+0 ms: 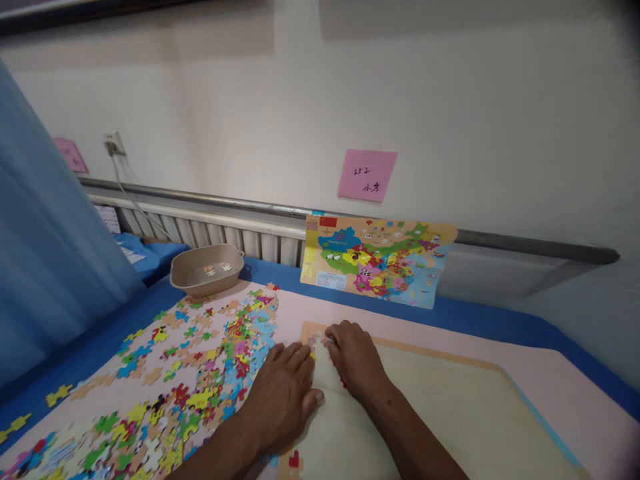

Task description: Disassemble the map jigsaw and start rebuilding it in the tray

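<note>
A puzzle board (450,400) with a pale bare middle and a thin printed border lies before me. My left hand (285,393) rests flat over its left border, fingers stretched out and thumb apart. At the upper left corner, my right hand (357,360) has its fingers curled down onto a small puzzle piece (326,341), which they partly cover. Some red (343,383) shows beneath the right palm, too little to make out. Lower on the left border sits a red-marked piece (294,459).
Loose jigsaw pieces (200,400) spread across the pink sheet (295,307) left of the board. Behind them stands a beige basin (207,267) holding a few pieces. A printed map picture (375,260) leans against the wall rail (540,247). A blue curtain (55,233) hangs at left.
</note>
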